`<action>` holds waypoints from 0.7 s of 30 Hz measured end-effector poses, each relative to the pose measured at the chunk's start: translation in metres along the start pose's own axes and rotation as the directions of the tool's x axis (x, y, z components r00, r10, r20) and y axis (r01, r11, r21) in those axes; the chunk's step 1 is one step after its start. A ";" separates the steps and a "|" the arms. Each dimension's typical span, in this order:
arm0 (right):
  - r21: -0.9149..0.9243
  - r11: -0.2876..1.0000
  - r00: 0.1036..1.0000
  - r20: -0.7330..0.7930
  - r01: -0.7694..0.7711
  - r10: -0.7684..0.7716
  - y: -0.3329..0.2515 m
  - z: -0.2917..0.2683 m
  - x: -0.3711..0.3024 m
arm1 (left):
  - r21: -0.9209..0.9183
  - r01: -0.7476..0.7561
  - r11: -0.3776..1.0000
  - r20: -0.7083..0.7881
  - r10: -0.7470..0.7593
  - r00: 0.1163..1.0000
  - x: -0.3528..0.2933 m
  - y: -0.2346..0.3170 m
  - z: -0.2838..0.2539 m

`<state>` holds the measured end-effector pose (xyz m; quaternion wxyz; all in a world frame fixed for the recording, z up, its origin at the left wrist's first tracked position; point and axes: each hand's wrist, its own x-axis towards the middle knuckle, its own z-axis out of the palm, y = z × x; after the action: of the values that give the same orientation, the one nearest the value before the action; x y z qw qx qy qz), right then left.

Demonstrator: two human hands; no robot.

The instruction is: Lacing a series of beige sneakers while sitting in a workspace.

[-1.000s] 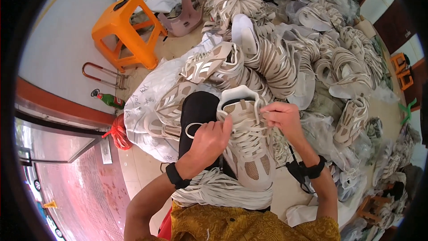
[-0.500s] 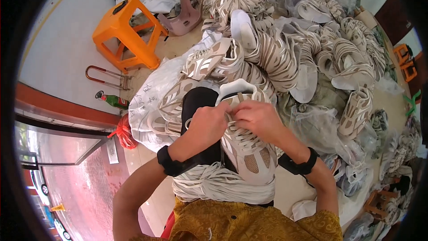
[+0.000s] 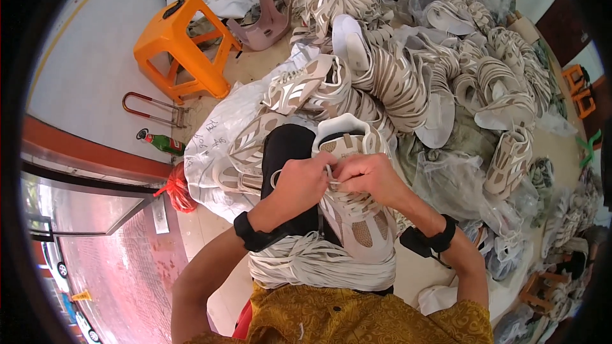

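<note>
A beige and white shoe upper rests across my lap, its toe toward me and its collar away from me. Both hands meet over its lacing. My left hand pinches a pale shoelace near the upper eyelets, and a loop of lace sticks out on that hand's left. My right hand has its thumb and fingers closed on the lace just beside it. The fingertips partly hide the lace between them. On my lap, close to my body, lies a thick bundle of off-white laces.
Stacks of nested shoe uppers spread beyond my knees, with several laced ones on a white sack. An orange stool, a green bottle and a red plastic bag stand at left. Clear plastic bags lie at right.
Both hands have shifted slightly toward me and to the right along the lacing, still pinching lace. The shoe upper stays on my lap.
</note>
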<state>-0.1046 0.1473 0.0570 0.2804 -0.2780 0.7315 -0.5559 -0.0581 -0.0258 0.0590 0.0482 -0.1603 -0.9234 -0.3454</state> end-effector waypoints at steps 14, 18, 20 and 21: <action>0.058 0.997 0.991 -0.128 0.058 -0.051 -0.003 -0.014 -0.022 | 0.018 0.522 0.853 0.676 -0.395 0.622 0.053 0.012 -0.034; -0.255 0.953 0.925 -0.297 0.161 -0.235 0.014 -0.044 -0.018 | 0.355 0.299 0.886 0.595 -0.461 0.658 0.056 0.013 -0.023; -0.090 0.996 0.935 -0.351 0.014 -0.045 0.016 -0.048 -0.020 | 0.473 -0.091 0.876 0.413 -0.130 0.901 0.048 0.008 -0.016; -0.129 0.989 0.930 -0.350 0.072 -0.113 0.018 -0.048 -0.018 | 0.457 -0.070 0.887 0.453 -0.164 0.876 0.051 0.013 -0.019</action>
<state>-0.1283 0.1963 0.0521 0.1004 -0.2225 0.7866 -0.5671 -0.1022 -0.0156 0.0910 -0.1540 -0.2014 -0.9650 -0.0676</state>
